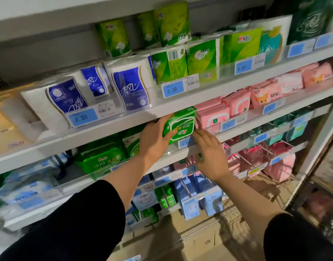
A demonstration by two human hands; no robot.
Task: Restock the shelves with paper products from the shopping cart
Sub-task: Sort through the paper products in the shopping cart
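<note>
A green wipes pack point(181, 124) marked 999 is held upside down at the front edge of the second shelf point(235, 131). My left hand point(155, 140) grips its left side, thumb on the front. My right hand point(210, 153) is spread below and to the right of the pack, its fingertips at the pack's lower right corner by the shelf's clear front rail. More green 999 packs point(100, 159) lie on the same shelf to the left. Pink packs point(213, 114) stand just to the right.
The top shelf point(180, 104) carries blue-labelled paper rolls point(131, 85) and green tissue packs point(171, 65) behind blue price tags. Lower shelves hold light blue packs point(28, 191) and hanging pink packs point(278, 162). Cardboard boxes point(199, 240) sit on the floor below. No shopping cart is in view.
</note>
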